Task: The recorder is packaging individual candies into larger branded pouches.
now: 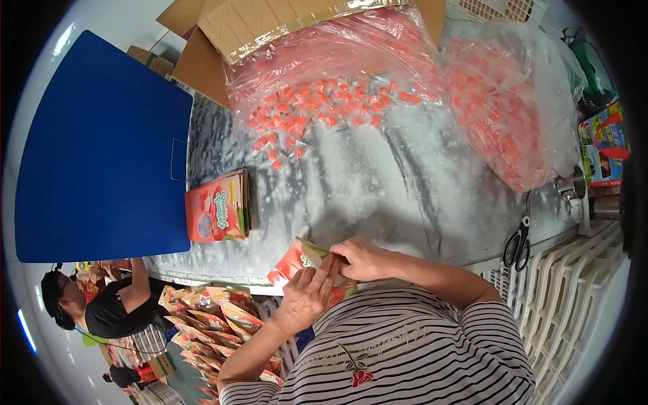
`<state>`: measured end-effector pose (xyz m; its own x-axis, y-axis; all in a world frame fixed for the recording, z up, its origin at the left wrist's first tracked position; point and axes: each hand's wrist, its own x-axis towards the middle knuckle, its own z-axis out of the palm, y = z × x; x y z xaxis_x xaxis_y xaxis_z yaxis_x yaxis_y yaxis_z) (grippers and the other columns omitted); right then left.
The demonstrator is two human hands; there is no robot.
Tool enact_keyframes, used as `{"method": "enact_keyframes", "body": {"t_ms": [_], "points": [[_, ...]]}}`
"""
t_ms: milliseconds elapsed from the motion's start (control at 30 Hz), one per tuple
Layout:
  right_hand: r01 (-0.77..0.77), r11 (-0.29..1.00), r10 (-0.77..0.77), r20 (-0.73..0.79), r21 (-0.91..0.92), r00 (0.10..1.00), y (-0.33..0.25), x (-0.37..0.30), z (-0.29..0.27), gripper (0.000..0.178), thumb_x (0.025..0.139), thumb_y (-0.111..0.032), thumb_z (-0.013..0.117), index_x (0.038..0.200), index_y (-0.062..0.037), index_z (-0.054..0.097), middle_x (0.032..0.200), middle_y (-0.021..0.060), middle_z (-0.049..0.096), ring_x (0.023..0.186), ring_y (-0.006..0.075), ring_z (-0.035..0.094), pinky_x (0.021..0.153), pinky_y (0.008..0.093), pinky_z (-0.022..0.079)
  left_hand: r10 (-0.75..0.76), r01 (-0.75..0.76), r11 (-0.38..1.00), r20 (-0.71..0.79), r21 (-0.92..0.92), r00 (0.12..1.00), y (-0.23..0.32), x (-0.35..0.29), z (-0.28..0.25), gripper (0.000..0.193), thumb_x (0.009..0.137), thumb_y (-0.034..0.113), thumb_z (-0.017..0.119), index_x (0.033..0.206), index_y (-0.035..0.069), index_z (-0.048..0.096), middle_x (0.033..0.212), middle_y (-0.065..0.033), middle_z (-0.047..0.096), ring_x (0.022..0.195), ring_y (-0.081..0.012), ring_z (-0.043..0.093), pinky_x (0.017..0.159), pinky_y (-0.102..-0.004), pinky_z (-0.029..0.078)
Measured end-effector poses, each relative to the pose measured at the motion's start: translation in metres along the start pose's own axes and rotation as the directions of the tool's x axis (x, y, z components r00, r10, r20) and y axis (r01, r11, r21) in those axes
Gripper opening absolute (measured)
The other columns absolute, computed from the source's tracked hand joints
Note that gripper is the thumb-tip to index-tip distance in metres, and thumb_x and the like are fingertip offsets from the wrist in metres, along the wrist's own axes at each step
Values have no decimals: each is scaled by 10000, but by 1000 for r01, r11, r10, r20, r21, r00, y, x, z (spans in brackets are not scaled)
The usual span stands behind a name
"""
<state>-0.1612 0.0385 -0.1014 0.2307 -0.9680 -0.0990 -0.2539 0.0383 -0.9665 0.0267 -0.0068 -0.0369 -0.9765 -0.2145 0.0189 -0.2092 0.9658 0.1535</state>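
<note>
Left hand and right hand together on one red pouch, near edge of the desk

Largest first. Desk: grey-white, streaked. Blue panel along its left edge. Open carton at the far edge, pink-filled liner spilling out toward the middle. Clear bag of pink-red pieces, slumped near the far right corner. Stack of pouches by the left edge, well apart from the hands.

Hands: side by side, both touching the pouch. Left covers more of it, closed over the middle, fingers together, thumb out of sight. Right comes in from the right, fingers bent and pinched on the pouch's upper right edge.

Pouch: under and between the hands, one end showing beyond the left fingers. Long axis seems to slant far-left to near-right; fingers hide too much to be sure. Cannot tell if it rests on the desk.

Scissors: near right corner, closer to the right hand.

Smallest: wrapped pieces, strewn loose before the carton, beyond both hands.
</note>
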Motion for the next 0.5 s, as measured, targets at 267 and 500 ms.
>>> {"method": "enact_keyframes", "body": {"t_ms": [267, 500], "points": [[21, 974, -72, -222, -225, 972, 21, 5, 5, 149, 780, -107, 560, 771, 40, 585, 718, 259, 609, 707, 434, 612, 632, 496, 480, 107, -130, 986, 199, 104, 974, 4, 1, -34, 341, 706, 88, 601, 1029, -23, 603, 1111, -172, 564, 692, -220, 590, 588, -326, 500], [41, 982, -63, -114, -186, 992, 40, 1, 5, 181, 806, -147, 559, 794, 32, 581, 701, 261, 605, 701, 450, 605, 640, 504, 480, 87, -113, 992, 377, 48, 922, -6, 20, -38, 227, 729, 99, 576, 941, 17, 578, 875, -113, 552, 660, -203, 607, 531, -311, 486]]}}
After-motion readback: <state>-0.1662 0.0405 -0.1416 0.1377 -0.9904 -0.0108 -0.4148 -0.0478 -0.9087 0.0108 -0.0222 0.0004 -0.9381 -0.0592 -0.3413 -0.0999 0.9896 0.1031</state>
